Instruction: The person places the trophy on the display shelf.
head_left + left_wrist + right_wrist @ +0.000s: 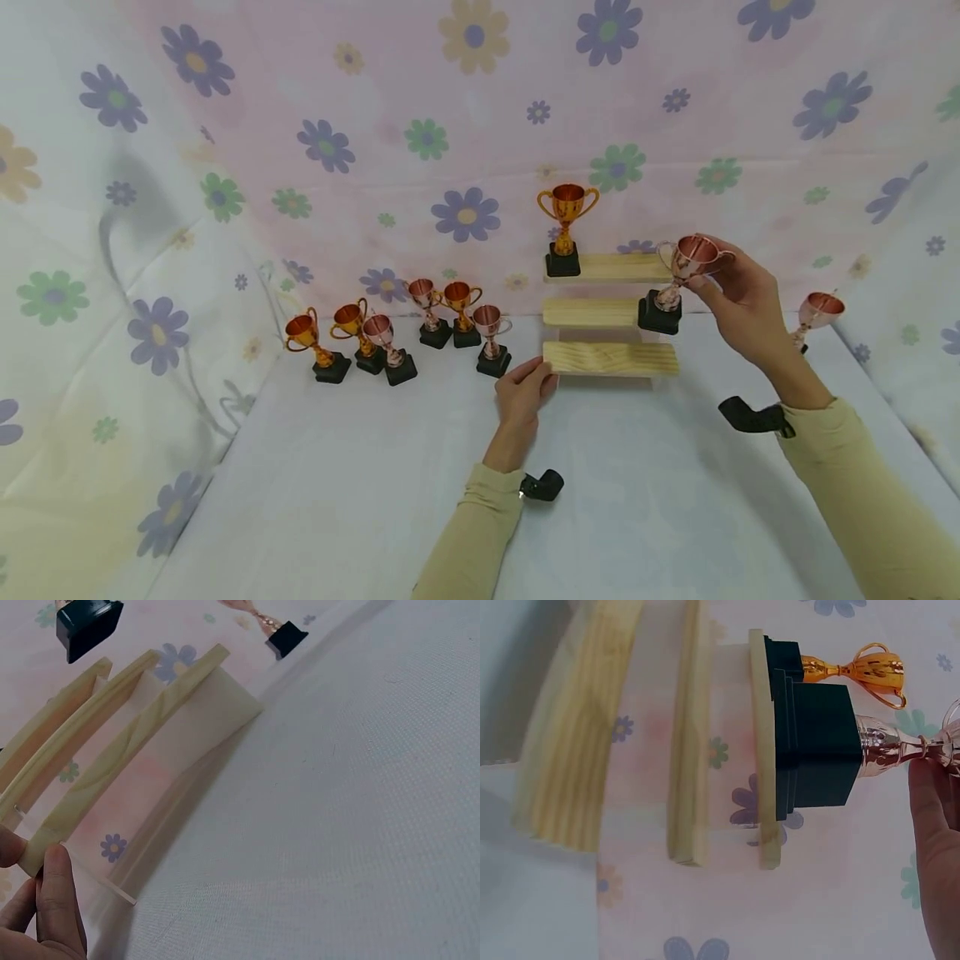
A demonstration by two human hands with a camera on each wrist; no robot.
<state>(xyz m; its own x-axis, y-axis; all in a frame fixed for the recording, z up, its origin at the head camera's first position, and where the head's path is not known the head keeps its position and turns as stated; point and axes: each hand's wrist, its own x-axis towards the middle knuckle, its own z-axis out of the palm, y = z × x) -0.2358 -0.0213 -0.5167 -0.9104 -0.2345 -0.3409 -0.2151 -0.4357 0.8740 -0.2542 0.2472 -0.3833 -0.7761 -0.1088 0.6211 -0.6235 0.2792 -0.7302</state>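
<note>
Rose-copper trophy (678,279) with the black base is sitting at the right end of the middle step of the little wooden stepped shelf (607,358), or maybe just above it; from the head view I honestly can't tell if the base is fully down on the wood. The right hand (738,300) has it by the cup, fingers and thumb curled around the rim and handle up top. In the right wrist view you can see a fingertip (930,825) right by the shiny stem, with the black base against the shelf board.

The left hand (525,392) is at the left end of the bottom step, fingers pinching the corner of the plank. The left wrist view shows a thumb and finger (56,900) on either side of the wood edge.

A gold trophy (567,225) stands upright on the top step, left side. Six more trophies (405,329), a mix of gold and rose-copper, are clustered on the white table (375,500) to the left of the shelf. One more rose-copper trophy (817,315) is off to the right, partly hidden behind the right wrist. The floral cloth (450,100) hangs all around as a backdrop.
</note>
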